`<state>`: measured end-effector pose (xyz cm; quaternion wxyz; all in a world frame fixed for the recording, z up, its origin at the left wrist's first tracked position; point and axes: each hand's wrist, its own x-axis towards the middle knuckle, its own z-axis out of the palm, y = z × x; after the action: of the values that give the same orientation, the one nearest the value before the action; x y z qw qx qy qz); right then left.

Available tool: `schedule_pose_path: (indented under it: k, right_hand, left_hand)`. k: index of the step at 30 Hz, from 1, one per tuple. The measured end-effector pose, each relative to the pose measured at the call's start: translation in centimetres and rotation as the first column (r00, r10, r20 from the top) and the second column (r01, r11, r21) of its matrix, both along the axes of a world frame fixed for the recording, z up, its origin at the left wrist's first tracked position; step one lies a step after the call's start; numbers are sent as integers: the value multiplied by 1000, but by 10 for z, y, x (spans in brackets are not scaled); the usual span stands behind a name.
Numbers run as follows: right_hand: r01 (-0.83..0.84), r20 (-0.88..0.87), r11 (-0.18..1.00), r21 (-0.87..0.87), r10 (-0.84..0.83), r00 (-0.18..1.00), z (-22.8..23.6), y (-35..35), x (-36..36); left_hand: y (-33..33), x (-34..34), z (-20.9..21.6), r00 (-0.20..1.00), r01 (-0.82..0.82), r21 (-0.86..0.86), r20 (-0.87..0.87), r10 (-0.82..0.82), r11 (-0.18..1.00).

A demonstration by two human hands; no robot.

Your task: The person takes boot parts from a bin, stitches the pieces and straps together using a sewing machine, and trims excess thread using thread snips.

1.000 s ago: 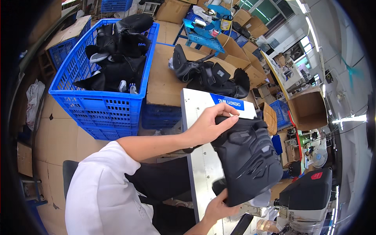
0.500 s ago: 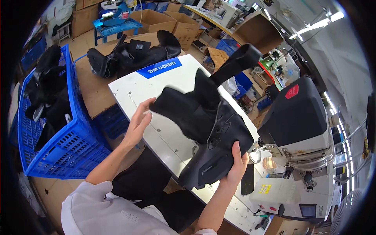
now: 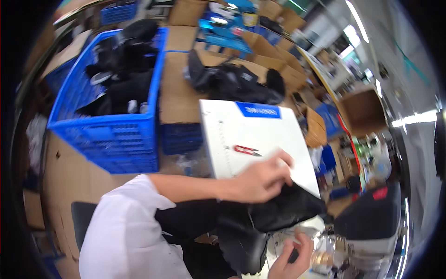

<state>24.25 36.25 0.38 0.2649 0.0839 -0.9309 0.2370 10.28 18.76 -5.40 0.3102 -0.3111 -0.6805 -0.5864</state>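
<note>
A black leather boot upper (image 3: 288,209) lies across the near end of the white machine table, its lower part hanging over the edge near my lap. My left hand (image 3: 265,179), smeared by motion, is closed with bent fingers at the upper's far edge and seems to pinch it. Beside the upper's near right side is my right hand (image 3: 295,258), thumb and fingers curved and apart, with nothing visible held in them. A pair of red-handled thread snips (image 3: 246,149) rests on the tabletop beyond my left hand.
A sewing machine (image 3: 369,218) stands at the right. The white table (image 3: 265,132) has a blue label strip at its far end. Behind it, more black uppers (image 3: 237,81) lie on cardboard. A blue crate (image 3: 111,128) full of black pieces stands left. Cartons (image 3: 364,111) fill the back.
My view has swung left. The upper has been lowered from in front of me to the table's near end. My left hand has crossed rightward over it, and the snips are now visible.
</note>
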Motion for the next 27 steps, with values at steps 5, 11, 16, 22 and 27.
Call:
schedule_pose_path:
  k: [5,11,16,22,27]
  right_hand:
    - [-55,208,998,18,50,977,-68,-65,-6]
    - [-163,-77,986,46,166,983,-56,-48,-9]
    - [-444,236,668,-597,675,699,-40,8,-1]
    - [-335,-53,472,-815,516,855,-50,51,19]
    - [-256,-91,422,-870,372,924,-72,46,27]
  left_hand:
    - [0,46,15,995,57,-40,-75,-60,998]
    - [-9,34,64,894,317,-259,-240,-379,912]
    - [-2,1,121,665,517,-578,-194,-721,632]
    - [89,-15,93,462,856,-478,540,-704,194]
    - [87,-75,48,309,891,-453,661,-684,-36]
